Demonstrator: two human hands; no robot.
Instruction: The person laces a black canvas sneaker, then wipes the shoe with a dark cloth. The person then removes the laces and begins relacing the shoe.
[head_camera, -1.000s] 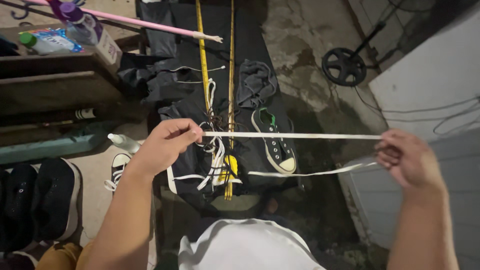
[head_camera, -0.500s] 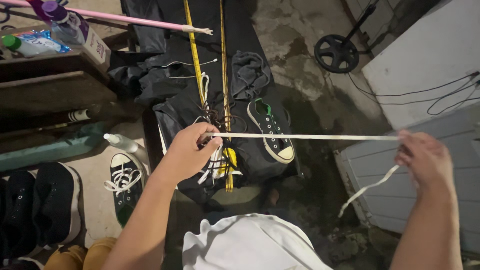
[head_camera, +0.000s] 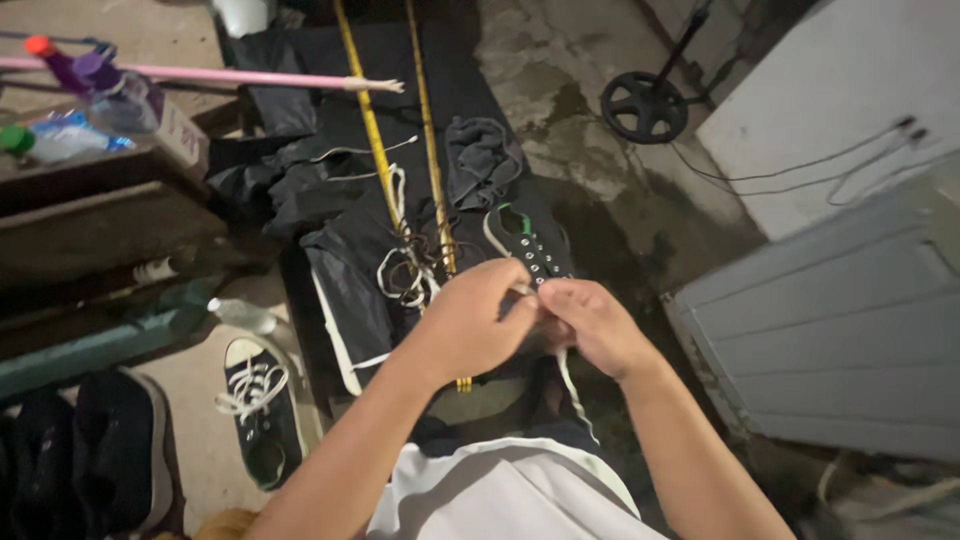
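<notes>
The left hand (head_camera: 470, 325) and right hand (head_camera: 592, 325) meet knuckle to knuckle, both closed around a white shoelace (head_camera: 576, 392) whose loose end hangs below them. Just behind lies a black sneaker (head_camera: 528, 245) on dark cloth (head_camera: 340, 190), beside two yellow rods (head_camera: 372, 130)

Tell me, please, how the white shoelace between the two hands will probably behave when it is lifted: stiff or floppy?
Probably floppy: below the right hand the white shoelace hangs down in a loose curve. It seems light too, since the left hand and right hand pinch it with fingertips only. Its flat shape suggests it will likely not roll.
</notes>
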